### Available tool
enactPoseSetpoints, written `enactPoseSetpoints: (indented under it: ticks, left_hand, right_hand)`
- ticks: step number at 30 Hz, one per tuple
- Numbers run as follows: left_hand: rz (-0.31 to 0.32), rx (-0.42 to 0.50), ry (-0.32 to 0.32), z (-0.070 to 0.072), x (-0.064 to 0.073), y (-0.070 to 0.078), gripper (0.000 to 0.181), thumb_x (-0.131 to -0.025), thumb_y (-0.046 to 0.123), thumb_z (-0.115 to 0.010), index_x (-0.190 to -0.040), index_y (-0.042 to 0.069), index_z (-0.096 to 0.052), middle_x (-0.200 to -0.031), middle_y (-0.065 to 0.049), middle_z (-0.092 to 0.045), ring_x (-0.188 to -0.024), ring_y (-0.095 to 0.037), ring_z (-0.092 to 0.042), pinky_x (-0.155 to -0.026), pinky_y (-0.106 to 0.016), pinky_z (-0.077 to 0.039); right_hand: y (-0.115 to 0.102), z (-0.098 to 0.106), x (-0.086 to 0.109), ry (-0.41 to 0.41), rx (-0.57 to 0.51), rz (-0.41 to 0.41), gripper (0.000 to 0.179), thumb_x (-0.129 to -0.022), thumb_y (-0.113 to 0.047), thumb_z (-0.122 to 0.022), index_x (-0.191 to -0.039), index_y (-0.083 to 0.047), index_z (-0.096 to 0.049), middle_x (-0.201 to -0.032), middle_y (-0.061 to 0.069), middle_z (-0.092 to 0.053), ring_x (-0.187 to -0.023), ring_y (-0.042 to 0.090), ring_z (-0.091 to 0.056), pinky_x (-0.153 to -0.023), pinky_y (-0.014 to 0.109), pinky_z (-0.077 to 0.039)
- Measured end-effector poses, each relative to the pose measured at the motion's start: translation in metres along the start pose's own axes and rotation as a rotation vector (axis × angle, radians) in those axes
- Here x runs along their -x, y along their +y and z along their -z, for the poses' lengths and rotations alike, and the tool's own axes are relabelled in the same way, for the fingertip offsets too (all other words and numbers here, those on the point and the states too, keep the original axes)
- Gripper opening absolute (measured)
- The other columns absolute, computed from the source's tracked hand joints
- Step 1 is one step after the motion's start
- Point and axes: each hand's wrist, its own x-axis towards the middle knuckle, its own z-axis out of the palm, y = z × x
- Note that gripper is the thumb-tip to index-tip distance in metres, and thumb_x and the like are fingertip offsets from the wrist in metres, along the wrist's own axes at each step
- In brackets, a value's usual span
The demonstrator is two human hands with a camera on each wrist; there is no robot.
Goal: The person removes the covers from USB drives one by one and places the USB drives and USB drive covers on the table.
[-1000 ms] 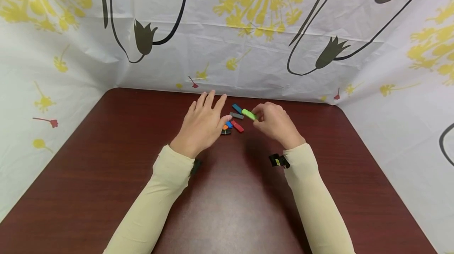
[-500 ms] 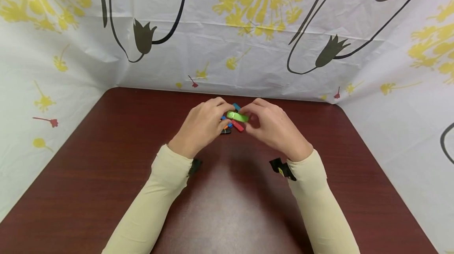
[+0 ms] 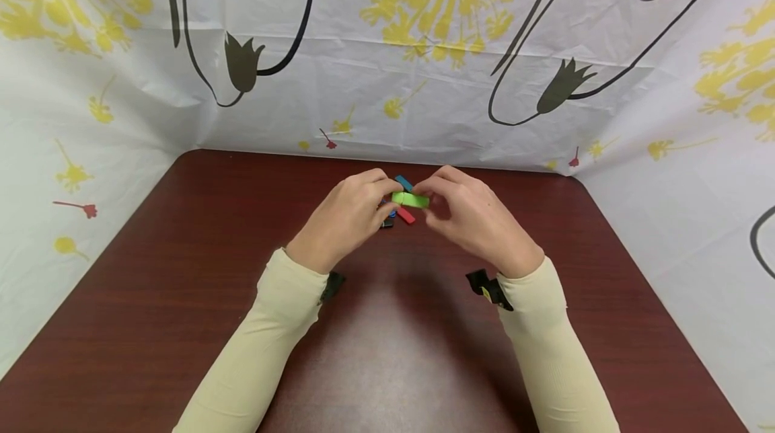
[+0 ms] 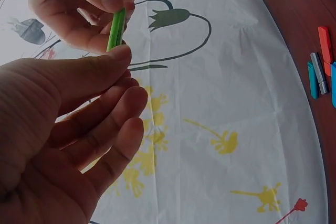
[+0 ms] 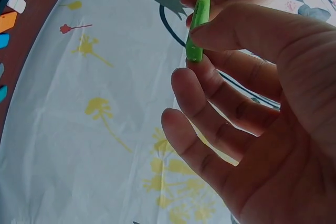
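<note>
A capped green USB flash drive (image 3: 414, 200) is held between both hands above the far middle of the table. My left hand (image 3: 342, 218) pinches one end of it between thumb and fingers. The right hand (image 3: 477, 221) pinches the opposite end. In the left wrist view the green drive (image 4: 116, 31) spans the gap between the two sets of fingertips. In the right wrist view, thumb and index finger close on the drive (image 5: 198, 30), while the remaining fingers spread loosely beneath.
More small drives lie under and behind the hands: a teal one (image 3: 403, 183), a red one (image 3: 406, 216) and a black one (image 3: 388, 223), partly hidden. An orange drive (image 5: 7, 21) shows in the right wrist view. A patterned white sheet (image 3: 387, 83) hangs behind the dark table (image 3: 242, 325).
The right hand has brought the green drive leftward. My left hand, spread open a second ago, has curled and taken its other end. Over the last half second the drive has shifted slightly right.
</note>
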Motion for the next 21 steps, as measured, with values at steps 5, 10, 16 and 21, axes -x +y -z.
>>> enactPoseSetpoints:
  ticks: [5,10,16,21]
  left_hand:
    - [-0.035,0.01,0.03,0.0008,0.0006,-0.0005,0.02,-0.096,0.008,-0.083,-0.114,0.001,-0.081,-0.106,-0.009,-0.075,-0.091,-0.021,-0.071,-0.082,-0.029,-0.061]
    - [-0.063,0.019,0.056,0.0017,0.0004,0.0,0.02,-0.095,0.009,-0.084,-0.114,0.001,-0.081,-0.106,-0.008,-0.076,-0.091,-0.019,-0.071,-0.082,-0.028,-0.061]
    - [-0.087,0.069,0.077,0.0014,-0.0017,-0.0001,0.017,-0.094,0.008,-0.085,-0.109,0.001,-0.082,-0.103,-0.008,-0.079,-0.085,-0.018,-0.071,-0.077,-0.027,-0.061]
    - [-0.089,0.09,0.088,0.0001,-0.0028,-0.0001,0.014,-0.095,0.008,-0.084,-0.107,0.001,-0.083,-0.1,-0.008,-0.079,-0.079,-0.018,-0.071,-0.072,-0.024,-0.059]
  right_hand:
    - [-0.0021,-0.0022,0.0002,0.052,0.019,0.036,0.025,-0.092,-0.009,-0.085,-0.115,-0.013,-0.078,-0.11,0.002,-0.068,-0.096,0.019,-0.064,-0.082,0.037,-0.056]
    - [-0.0033,-0.0036,-0.0011,0.115,0.02,0.08,0.025,-0.089,-0.011,-0.09,-0.111,-0.013,-0.079,-0.104,0.002,-0.068,-0.089,0.018,-0.063,-0.077,0.035,-0.054]
    - [0.0006,-0.0024,-0.0019,0.108,-0.022,0.102,0.022,-0.089,-0.01,-0.09,-0.109,-0.011,-0.08,-0.102,0.002,-0.068,-0.086,0.018,-0.063,-0.075,0.035,-0.055]
    - [0.0035,-0.0005,-0.0012,0.106,-0.052,0.115,0.02,-0.089,-0.009,-0.09,-0.107,-0.012,-0.081,-0.103,0.001,-0.07,-0.086,0.018,-0.065,-0.075,0.035,-0.058]
